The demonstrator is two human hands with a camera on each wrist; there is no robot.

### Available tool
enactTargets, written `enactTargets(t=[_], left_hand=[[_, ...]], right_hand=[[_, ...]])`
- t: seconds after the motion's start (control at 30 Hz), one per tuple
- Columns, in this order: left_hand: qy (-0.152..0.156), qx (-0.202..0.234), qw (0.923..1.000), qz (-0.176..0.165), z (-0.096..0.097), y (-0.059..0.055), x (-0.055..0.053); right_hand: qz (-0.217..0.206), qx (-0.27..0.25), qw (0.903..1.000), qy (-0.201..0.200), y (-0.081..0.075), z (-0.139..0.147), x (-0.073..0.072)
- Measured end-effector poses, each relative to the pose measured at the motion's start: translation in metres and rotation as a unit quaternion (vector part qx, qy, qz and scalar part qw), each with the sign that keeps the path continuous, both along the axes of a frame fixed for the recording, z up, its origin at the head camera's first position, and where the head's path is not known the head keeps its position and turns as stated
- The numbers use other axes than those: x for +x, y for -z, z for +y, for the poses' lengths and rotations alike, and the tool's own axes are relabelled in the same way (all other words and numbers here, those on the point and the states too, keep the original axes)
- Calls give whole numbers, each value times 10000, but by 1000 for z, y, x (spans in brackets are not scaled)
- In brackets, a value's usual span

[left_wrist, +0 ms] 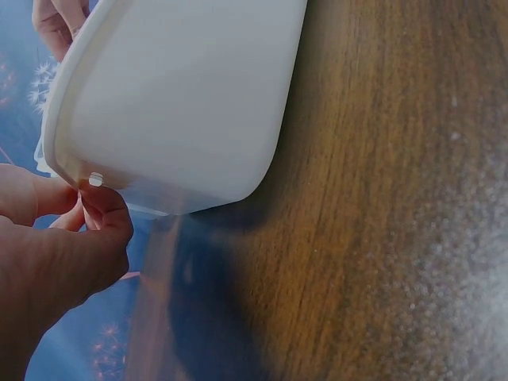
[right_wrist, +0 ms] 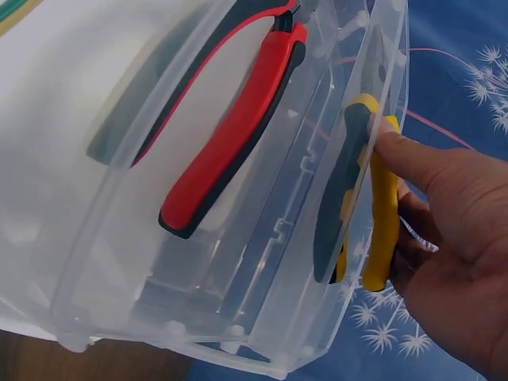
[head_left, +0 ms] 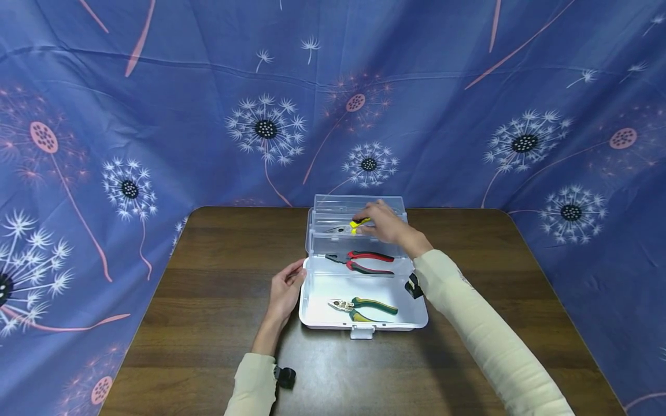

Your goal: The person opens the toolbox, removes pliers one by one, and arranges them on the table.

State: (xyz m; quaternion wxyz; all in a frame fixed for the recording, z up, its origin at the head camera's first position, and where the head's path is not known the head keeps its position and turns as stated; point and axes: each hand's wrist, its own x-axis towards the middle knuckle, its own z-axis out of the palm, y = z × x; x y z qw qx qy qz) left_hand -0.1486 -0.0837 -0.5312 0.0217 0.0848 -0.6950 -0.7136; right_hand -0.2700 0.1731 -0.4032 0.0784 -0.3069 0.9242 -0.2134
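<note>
My right hand (head_left: 387, 222) holds yellow-and-black long-nose pliers (head_left: 359, 224) by the handles at the upper clear tray (head_left: 319, 242) of a white toolbox (head_left: 314, 303). The thumb lies on the yellow handle (right_wrist: 384, 222) in the right wrist view, and the slim jaws point left. Below, red-and-black pliers (head_left: 372, 254) lie in the middle tray. Green-and-yellow pliers (head_left: 376, 304) rest in the white bottom near the front. My left hand (head_left: 285, 292) pinches the left rim of the box; in the left wrist view its thumb and fingers (left_wrist: 107, 210) meet at the corner.
A brown wooden table (head_left: 218, 312) carries the toolbox. Behind it hangs a blue cloth (head_left: 208, 133) with dandelion prints. A white latch (head_left: 362, 332) sticks out at the box's front. Black wrist cameras sit on both forearms, the right one close over the box's right rim.
</note>
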Motion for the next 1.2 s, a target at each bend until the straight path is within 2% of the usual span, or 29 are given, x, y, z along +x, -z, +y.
enactTargets(t=[0.43,0.63,0.77,0.9,1.1,1.2], left_hand=[[30,25,10000,-27,0,-1,1],[13,0,10000,-75,0,-2,0],[8,-24,10000,-56,1,-1,0],[29,13,10000,-13,1,-2,1],[49,102,9999,18,0,-2,1],[58,125,9999,44,0,-2,1]], right_hand=[[212,129,9996,152,-1,-8,8],[506,-221,9983,161,2,3,8],[643,-666,9945,479,0,12,10],[429,-1200,9879,887,-5,22,13],[250,-1674,9737,1525,-12,38,16],[171,-1795,9631,1999,-13,49,17]])
